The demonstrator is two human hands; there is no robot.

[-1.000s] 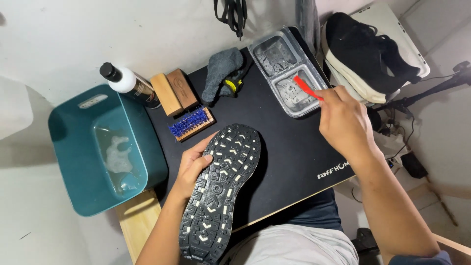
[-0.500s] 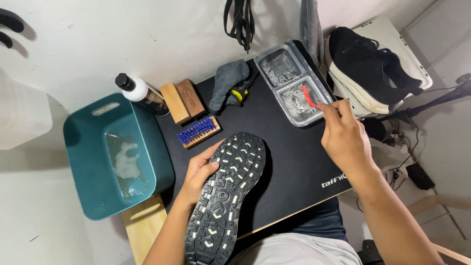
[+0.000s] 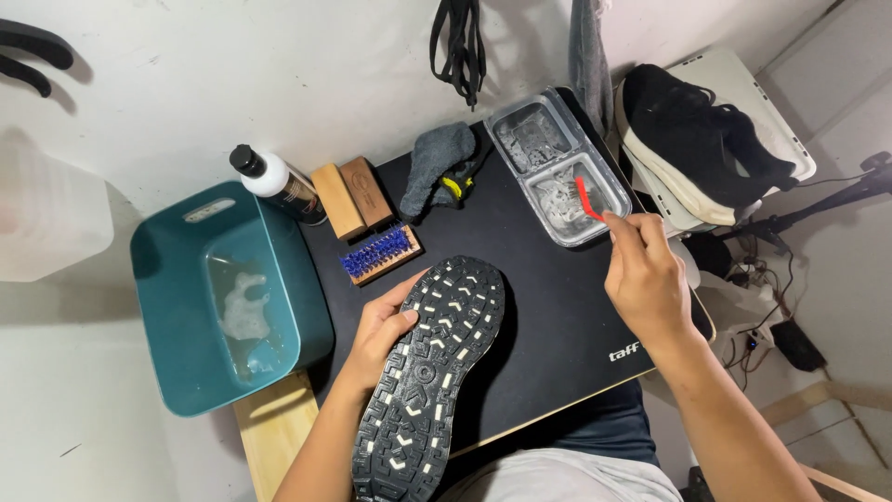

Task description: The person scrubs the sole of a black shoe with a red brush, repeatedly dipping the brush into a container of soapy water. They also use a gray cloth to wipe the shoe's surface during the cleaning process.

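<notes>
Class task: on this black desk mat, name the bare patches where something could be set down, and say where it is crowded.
Bare mat lies between the upturned shoe and the right hand, below the clear two-part tray. A smaller patch sits between the blue brush and the tray. The back left is crowded: bottle, wooden blocks, grey cloth.

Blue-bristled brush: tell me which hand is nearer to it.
Left. The left hand grips the upturned shoe just below the blue-bristled brush; the right hand is across the mat, dipping a red brush in the clear tray.
</notes>
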